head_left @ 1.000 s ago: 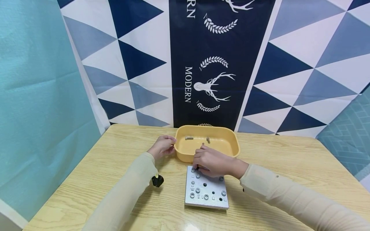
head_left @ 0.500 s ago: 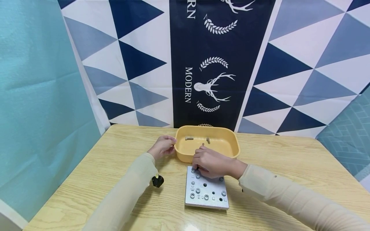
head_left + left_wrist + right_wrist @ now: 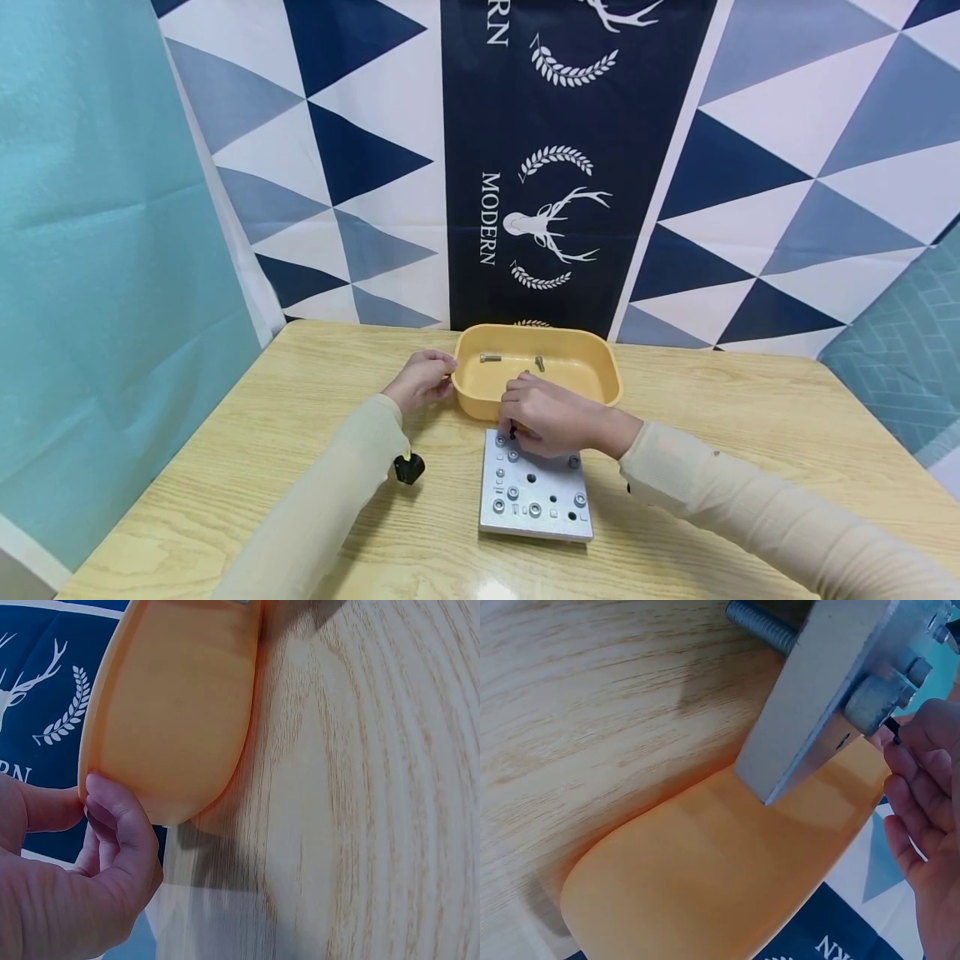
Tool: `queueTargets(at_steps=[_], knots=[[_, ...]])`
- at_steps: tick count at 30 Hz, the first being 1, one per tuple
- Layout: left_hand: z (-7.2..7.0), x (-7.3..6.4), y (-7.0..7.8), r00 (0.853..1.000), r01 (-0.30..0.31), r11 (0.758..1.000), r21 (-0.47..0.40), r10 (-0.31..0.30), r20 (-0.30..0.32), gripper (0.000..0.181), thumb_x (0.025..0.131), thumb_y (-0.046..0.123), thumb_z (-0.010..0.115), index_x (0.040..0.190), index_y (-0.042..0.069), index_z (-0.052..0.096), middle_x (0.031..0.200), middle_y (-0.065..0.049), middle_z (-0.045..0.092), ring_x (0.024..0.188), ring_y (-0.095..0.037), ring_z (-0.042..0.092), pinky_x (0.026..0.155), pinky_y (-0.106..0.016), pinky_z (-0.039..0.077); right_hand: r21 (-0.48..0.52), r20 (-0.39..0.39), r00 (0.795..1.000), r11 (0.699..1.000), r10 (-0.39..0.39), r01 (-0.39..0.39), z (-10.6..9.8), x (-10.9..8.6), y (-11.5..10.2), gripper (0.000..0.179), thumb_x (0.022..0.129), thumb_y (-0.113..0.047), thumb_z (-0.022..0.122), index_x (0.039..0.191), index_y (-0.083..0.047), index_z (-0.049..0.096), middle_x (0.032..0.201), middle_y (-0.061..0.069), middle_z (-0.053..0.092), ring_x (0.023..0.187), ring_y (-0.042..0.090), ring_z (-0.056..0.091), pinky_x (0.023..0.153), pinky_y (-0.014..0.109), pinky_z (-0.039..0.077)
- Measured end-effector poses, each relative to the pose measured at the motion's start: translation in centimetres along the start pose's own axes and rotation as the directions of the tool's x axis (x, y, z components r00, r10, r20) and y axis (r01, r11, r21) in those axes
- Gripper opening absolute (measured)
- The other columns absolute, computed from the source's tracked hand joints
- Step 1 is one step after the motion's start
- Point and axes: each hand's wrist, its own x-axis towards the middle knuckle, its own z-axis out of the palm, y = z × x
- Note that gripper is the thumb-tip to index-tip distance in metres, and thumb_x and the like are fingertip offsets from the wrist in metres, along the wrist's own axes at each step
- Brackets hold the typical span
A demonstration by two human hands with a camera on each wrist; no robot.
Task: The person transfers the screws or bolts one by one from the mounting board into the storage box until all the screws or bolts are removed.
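Observation:
At the far side of the metal plate my right hand pinches a small black piece between thumb and fingertips. Most of that piece is hidden in the fingers; I cannot tell its kind. In the right wrist view it points at a round metal head on the plate's face. Socket-head screws stand in several of the plate's holes. My left hand grips the left end of the yellow bin, thumb and fingers on either side of its rim.
Two loose screws lie in the bin, and the end of another shows beyond the right hand. A threaded bolt sticks out from the plate's underside. A black block hangs at the left sleeve. Patterned cloth backs the table.
My right hand shifts very slightly at the plate's far edge, and more of the black piece shows below its fingers. My left hand and the bin stay where they were.

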Motion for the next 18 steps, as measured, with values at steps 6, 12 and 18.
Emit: queueTargets(at_steps=[6, 12, 18], knots=[[-0.06, -0.06, 0.09, 1.000, 0.003, 1.000, 0.002, -0.003, 0.002, 0.008, 0.096, 0.005, 0.052, 0.104, 0.002, 0.054, 0.094, -0.008, 0.050, 0.064, -0.011, 0.046, 0.054, -0.016, 0.042, -0.005, -0.009, 1.000, 1.000, -0.007, 0.007, -0.10, 0.06, 0.13, 0.015, 0.077, -0.007, 0.065, 0.088, -0.018, 0.067, 0.082, -0.010, 0.065, 0.083, 0.009, 0.054, 0.080, 0.027, 0.043], [-0.12, 0.06, -0.04, 1.000, 0.004, 1.000, -0.002, -0.004, 0.002, 0.006, 0.095, 0.004, 0.052, 0.101, 0.003, 0.054, 0.090, -0.006, 0.050, 0.062, -0.010, 0.046, 0.053, -0.015, 0.042, 0.019, -0.003, 1.000, 1.000, 0.001, -0.001, -0.45, 0.05, 0.22, 0.014, 0.079, -0.008, 0.066, 0.087, -0.019, 0.067, 0.082, -0.011, 0.066, 0.083, 0.009, 0.053, 0.081, 0.027, 0.043], [-0.09, 0.09, -0.08, 1.000, -0.001, 1.000, -0.004, 0.001, 0.006, 0.007, 0.095, 0.004, 0.052, 0.101, 0.003, 0.054, 0.093, -0.007, 0.050, 0.063, -0.011, 0.046, 0.052, -0.015, 0.042, 0.019, -0.003, 1.000, 1.000, 0.017, -0.017, -0.86, -0.01, 0.27, 0.014, 0.077, -0.009, 0.067, 0.088, -0.017, 0.067, 0.082, -0.009, 0.066, 0.083, 0.009, 0.052, 0.082, 0.027, 0.044]])
